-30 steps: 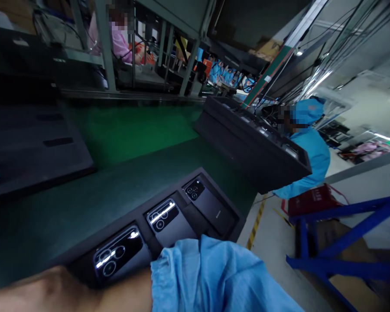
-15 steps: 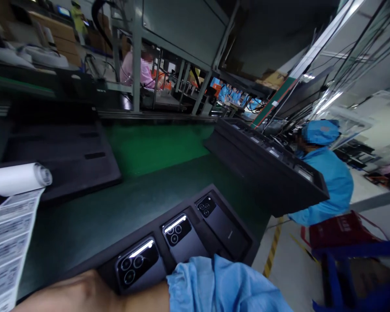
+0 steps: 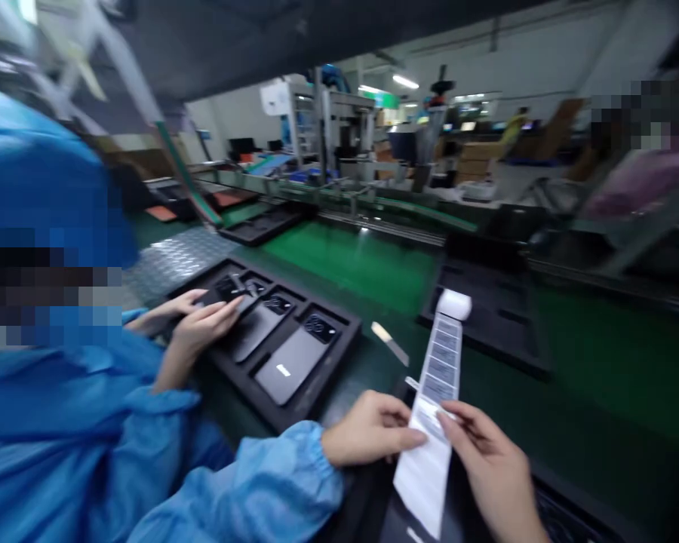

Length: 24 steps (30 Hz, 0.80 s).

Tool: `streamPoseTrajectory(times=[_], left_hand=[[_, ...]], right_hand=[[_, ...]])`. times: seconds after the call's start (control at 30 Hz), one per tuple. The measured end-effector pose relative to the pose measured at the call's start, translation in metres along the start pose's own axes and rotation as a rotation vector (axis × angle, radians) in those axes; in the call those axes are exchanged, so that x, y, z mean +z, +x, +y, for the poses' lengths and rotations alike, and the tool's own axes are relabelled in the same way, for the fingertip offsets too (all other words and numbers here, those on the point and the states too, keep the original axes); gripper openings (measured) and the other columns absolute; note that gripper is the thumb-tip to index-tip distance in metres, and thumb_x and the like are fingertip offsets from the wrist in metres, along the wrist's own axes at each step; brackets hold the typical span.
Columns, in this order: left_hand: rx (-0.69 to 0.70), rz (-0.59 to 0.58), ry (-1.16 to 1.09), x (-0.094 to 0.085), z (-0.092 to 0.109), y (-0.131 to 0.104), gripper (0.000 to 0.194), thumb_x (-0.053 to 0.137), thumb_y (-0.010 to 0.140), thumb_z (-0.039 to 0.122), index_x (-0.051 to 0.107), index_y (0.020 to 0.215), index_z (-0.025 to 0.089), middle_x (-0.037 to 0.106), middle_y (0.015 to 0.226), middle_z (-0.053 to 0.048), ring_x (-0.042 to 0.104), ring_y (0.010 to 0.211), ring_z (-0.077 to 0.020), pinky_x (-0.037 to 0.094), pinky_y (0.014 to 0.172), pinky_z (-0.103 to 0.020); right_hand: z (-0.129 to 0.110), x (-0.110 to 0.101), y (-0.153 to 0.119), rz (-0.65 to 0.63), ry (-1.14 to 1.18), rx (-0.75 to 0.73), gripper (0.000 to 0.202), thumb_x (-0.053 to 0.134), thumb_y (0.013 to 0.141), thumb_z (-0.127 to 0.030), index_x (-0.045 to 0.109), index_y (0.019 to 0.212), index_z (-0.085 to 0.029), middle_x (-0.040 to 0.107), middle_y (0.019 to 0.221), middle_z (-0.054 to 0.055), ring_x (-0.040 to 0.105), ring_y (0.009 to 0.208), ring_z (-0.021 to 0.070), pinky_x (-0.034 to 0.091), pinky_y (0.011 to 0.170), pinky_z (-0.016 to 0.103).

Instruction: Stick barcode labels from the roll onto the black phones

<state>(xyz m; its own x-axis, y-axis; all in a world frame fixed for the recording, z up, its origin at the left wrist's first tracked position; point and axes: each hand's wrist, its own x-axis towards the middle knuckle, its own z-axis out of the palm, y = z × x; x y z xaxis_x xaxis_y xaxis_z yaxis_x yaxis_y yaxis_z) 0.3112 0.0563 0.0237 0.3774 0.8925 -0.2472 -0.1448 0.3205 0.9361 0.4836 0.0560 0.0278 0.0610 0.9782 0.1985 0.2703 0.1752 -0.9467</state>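
A long strip of printed labels (image 3: 442, 354) runs from a white roll (image 3: 456, 304) towards me, and its near part is bare white backing. My left hand (image 3: 373, 430) pinches the left edge of this strip, thumb on top. At the opposite edge, my right hand (image 3: 490, 460) has its thumb and fingers closed on a label, whose outline is blurred. Beneath the strip is a dark phone (image 3: 399, 520), mostly covered, in a black tray. More camera lenses (image 3: 560, 516) show dimly at the lower right.
On my left a co-worker in blue (image 3: 79, 422) holds a phone (image 3: 226, 290) over a black foam tray (image 3: 351, 332) with several phones. A small blade-like tool (image 3: 390, 343) lies on the green bench. Another black tray (image 3: 514, 339) sits beneath the roll.
My view has swung round towards the label roll and the co-worker. Earlier a bare forearm with a blue sleeve lay across the phone tray; now both my hands are at the label strip.
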Motion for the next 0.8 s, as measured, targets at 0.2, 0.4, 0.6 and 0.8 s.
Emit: streamPoseTrajectory(times=[0.2, 0.4, 0.6, 0.8], left_hand=[[-0.054, -0.149, -0.201, 0.015, 0.001, -0.001, 0.065, 0.086, 0.037, 0.054, 0.071, 0.085, 0.013, 0.065, 0.080, -0.005, 0.057, 0.069, -0.0144, 0.047, 0.075, -0.031], [-0.115, -0.192, -0.271, 0.016, -0.006, -0.018, 0.046, 0.085, 0.052, 0.041, 0.071, 0.083, 0.011, 0.066, 0.077, -0.006, 0.058, 0.065, -0.0126, 0.045, 0.065, -0.023], [-0.120, -0.276, -0.283, 0.015, -0.007, -0.030, 0.031, 0.079, 0.066, 0.033, 0.071, 0.085, 0.009, 0.068, 0.081, -0.006, 0.060, 0.070, -0.0123, 0.046, 0.068, -0.020], [-0.113, -0.321, -0.280, 0.013, -0.011, -0.033, 0.027, 0.076, 0.072, 0.031, 0.069, 0.089, 0.011, 0.069, 0.081, -0.006, 0.062, 0.070, -0.0129, 0.048, 0.069, -0.021]], right_hand=[[-0.007, -0.007, -0.010, -0.040, 0.033, 0.150, 0.037, 0.075, 0.058, -0.055, 0.070, 0.076, -0.024, 0.064, 0.061, 0.008, 0.058, 0.046, 0.0215, 0.053, 0.043, 0.027], [-0.034, -0.029, -0.031, -0.122, -0.327, -0.326, 0.024, 0.053, 0.090, -0.038, 0.067, 0.099, -0.021, 0.062, 0.089, 0.008, 0.061, 0.078, 0.0205, 0.053, 0.065, 0.029], [-0.049, -0.028, -0.058, -0.097, -0.615, -0.584, 0.022, 0.046, 0.094, -0.016, 0.063, 0.109, -0.018, 0.056, 0.093, 0.010, 0.056, 0.085, 0.0201, 0.050, 0.069, 0.033], [-0.041, -0.014, -0.055, -0.082, -0.690, -0.567, 0.023, 0.046, 0.095, -0.016, 0.061, 0.112, -0.014, 0.055, 0.101, 0.012, 0.052, 0.092, 0.0230, 0.049, 0.075, 0.038]])
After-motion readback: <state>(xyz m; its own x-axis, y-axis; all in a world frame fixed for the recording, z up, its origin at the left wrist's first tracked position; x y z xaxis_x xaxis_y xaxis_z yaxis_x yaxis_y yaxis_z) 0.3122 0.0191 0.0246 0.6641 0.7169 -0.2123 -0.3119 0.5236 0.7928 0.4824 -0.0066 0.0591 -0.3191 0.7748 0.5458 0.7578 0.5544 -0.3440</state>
